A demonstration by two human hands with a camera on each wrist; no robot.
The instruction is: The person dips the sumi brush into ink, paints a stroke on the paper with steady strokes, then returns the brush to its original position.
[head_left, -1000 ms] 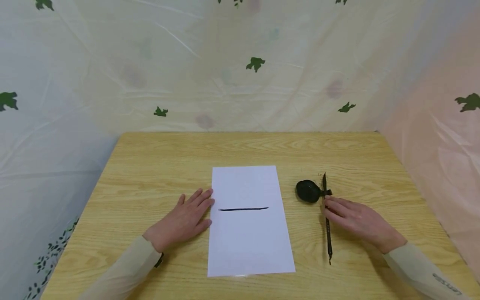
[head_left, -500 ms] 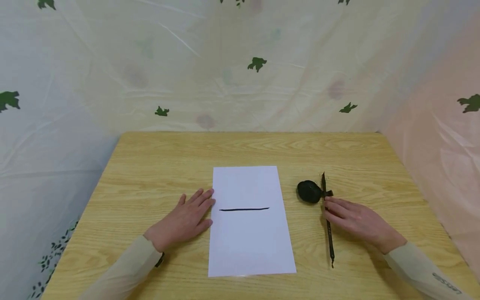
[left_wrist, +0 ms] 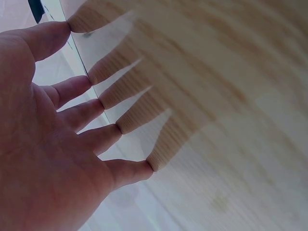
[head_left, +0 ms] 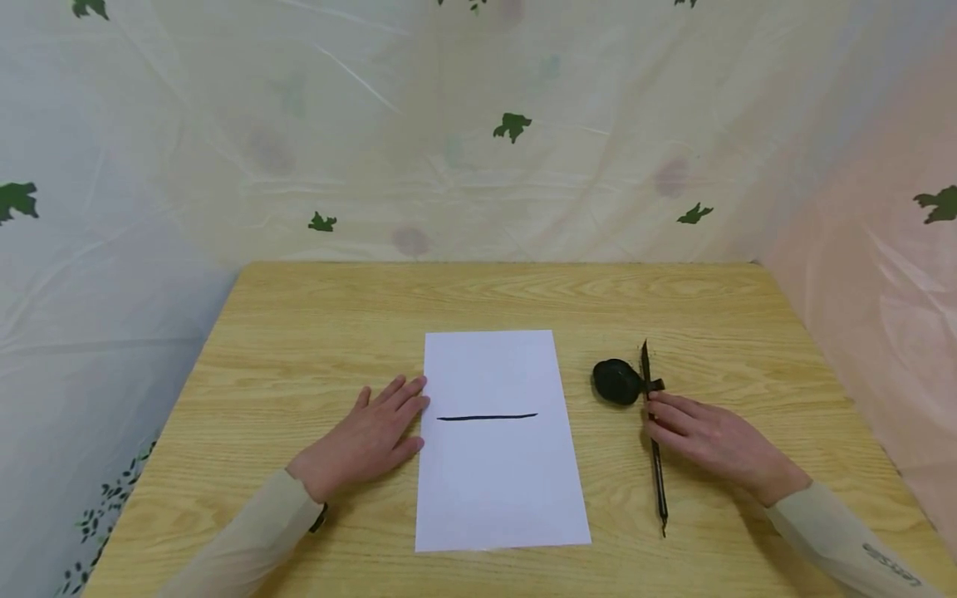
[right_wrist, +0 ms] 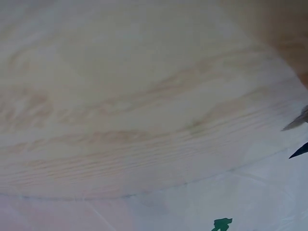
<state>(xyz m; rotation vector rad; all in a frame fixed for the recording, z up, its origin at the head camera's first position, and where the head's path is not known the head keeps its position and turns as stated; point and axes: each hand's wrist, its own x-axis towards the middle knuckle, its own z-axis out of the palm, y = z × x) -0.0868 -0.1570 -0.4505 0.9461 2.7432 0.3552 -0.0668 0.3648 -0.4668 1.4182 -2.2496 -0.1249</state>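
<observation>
A sheet of white paper [head_left: 493, 482] lies on the wooden table, with one black horizontal stroke [head_left: 486, 417] across it. My left hand [head_left: 362, 444] rests palm down with spread, straight fingers, its fingertips at the paper's left edge. In the left wrist view, those fingertips touch the glossy surface beside their reflections. To the right of the paper, my right hand [head_left: 714, 444] pinches a black writing brush [head_left: 658, 482] at mid-shaft. The bristle tip points away from me. The brush crosses over the narrow stub of a rounded black object [head_left: 616, 382]. Only the dark brush tip [right_wrist: 299, 151] shows in the right wrist view.
The wooden table [head_left: 336, 307] runs back to a pale draped sheet [head_left: 419, 124] with green leaf prints. Similar sheeting hangs at the left and right sides. Small dark specks lie beside the brush tip. A dark band sits on my left wrist.
The brush has tilted slightly in my right fingers: its rear end has shifted a little right and nearer to me. My left hand and the paper stay in place.
</observation>
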